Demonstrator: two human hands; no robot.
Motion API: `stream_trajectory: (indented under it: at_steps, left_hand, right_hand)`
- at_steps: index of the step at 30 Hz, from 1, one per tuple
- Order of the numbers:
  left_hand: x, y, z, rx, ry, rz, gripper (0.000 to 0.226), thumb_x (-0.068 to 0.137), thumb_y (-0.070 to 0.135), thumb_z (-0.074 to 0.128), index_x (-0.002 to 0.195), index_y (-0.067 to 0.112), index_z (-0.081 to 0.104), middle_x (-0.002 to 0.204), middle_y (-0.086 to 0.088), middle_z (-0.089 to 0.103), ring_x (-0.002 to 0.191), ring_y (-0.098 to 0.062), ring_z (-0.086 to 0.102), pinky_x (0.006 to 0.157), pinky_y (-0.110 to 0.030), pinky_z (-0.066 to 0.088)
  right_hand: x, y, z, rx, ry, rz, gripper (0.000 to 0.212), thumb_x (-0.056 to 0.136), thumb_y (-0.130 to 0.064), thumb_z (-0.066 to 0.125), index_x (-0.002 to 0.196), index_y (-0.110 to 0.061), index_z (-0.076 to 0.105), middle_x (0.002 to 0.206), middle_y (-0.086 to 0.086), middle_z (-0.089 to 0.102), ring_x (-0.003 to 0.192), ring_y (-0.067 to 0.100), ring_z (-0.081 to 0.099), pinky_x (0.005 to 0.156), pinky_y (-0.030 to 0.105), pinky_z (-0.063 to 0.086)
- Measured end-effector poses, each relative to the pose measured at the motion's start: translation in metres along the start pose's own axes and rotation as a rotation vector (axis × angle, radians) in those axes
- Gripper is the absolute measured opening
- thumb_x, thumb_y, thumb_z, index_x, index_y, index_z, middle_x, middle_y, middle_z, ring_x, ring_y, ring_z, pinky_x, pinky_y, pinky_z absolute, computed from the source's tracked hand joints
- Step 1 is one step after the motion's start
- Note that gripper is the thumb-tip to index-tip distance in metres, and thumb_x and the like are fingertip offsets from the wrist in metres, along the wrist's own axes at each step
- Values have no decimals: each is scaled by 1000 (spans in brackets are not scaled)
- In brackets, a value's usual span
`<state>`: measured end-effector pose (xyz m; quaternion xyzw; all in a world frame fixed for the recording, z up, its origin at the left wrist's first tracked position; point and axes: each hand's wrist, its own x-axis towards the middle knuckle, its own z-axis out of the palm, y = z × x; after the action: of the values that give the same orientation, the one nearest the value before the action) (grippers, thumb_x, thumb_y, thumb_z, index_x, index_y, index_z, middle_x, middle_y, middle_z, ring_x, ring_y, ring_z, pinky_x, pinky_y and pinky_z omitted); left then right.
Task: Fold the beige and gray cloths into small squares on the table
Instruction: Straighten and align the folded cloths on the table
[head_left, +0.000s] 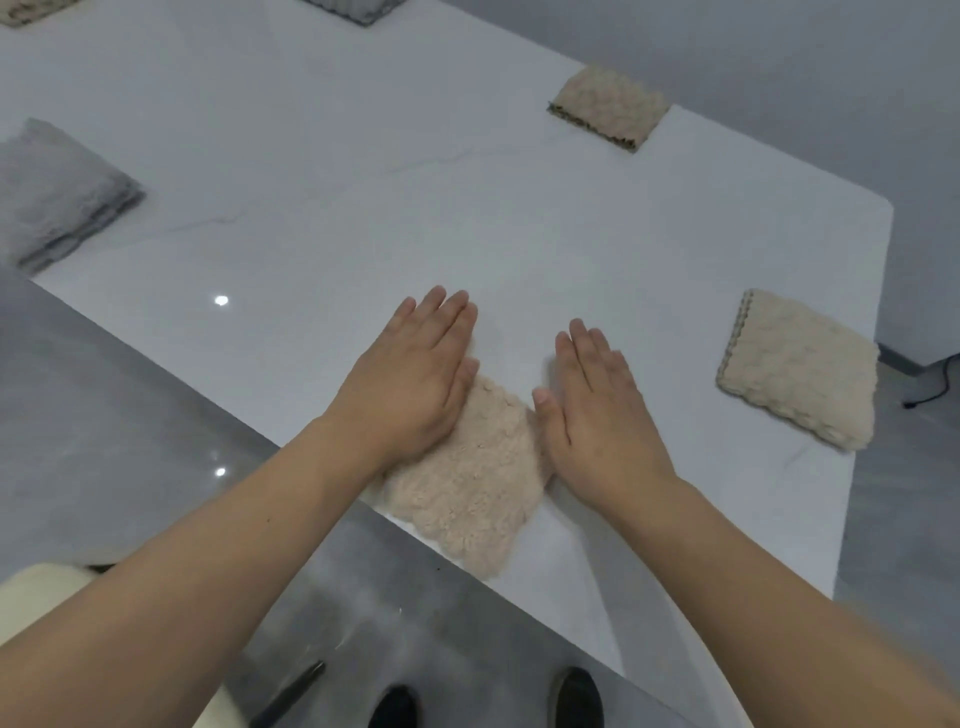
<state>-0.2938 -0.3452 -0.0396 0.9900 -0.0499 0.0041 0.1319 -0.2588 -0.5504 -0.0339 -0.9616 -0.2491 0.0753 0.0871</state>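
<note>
Two flat, spread grips, left hand (410, 384) and right hand (597, 415), pressing folded beige cloth (467, 483) at table (363, 218) edge.

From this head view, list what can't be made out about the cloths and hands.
- Beige cloth under the hands: far part hidden by left hand and right hand; layers unreadable.
- Top-left beige cloth and top gray cloth: cut off by the frame edge.
- Gray cloth, left: blurred.
</note>
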Motion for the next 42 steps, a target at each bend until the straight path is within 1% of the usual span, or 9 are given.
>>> stream_trajectory:
  at_steps: [4,9,16,20,26,31,36,39,42]
  left_hand:
    - [30,33,0,17,91,-124,62,102,37,18,153,2,25,162,-13,23,151,-29,13,123,-40,5]
    - [58,61,4,38,107,-246,66,101,38,14,153,1,25,161,-15,23,151,-30,14,123,-41,5]
    - [88,58,15,53,93,-378,70,97,40,8,154,1,19,163,-14,18,152,-29,9,123,-40,2]
    - [117,66,24,38,118,-413,65,99,37,13,154,2,18,163,-14,16,152,-29,8,123,-40,0]
    - [167,99,40,23,158,-508,65,100,36,16,154,1,20,163,-14,18,152,-30,8,124,-41,1]
    - [206,126,47,46,195,-569,64,100,35,18,153,0,22,162,-15,19,151,-31,10,123,-41,1]
    - [236,133,54,17,209,-607,63,101,36,19,154,1,21,163,-15,18,152,-30,9,123,-40,1]
    - [252,128,58,-1,217,-605,61,103,33,23,154,1,20,163,-15,17,152,-29,8,124,-41,2]
    - [267,126,60,-32,223,-641,60,104,32,23,156,3,15,164,-13,11,153,-26,3,124,-39,-2]
  right_hand:
    - [27,34,-13,-33,-38,-157,67,98,-43,12,154,-6,9,163,10,-1,150,21,-3,120,32,-6]
    - [52,81,-29,-80,-71,-307,73,93,-46,3,154,-5,8,163,11,-1,150,23,-3,120,33,-5]
    - [100,118,-40,-103,-91,-375,75,91,-47,-1,154,-6,4,163,9,-4,150,20,-6,119,31,-7]
    - [126,135,-45,-91,-81,-387,67,97,-42,8,154,-6,4,163,8,-5,150,19,-7,120,32,-7]
    - [163,184,-58,-52,-151,-395,59,104,-32,21,154,-7,2,163,7,-8,149,17,-10,119,29,-9]
    - [191,225,-66,-105,-150,-463,59,104,-31,22,154,-5,4,163,9,-6,150,21,-7,121,33,-6]
    - [219,245,-70,-119,-174,-529,59,104,-33,20,154,-6,3,163,9,-6,150,20,-8,121,32,-6]
    - [239,251,-73,-80,-156,-526,59,104,-32,21,154,-7,3,163,7,-7,149,17,-8,121,31,-6]
    - [255,263,-75,-17,-164,-561,61,102,-36,15,154,-8,3,163,5,-6,149,14,-8,121,30,-6]
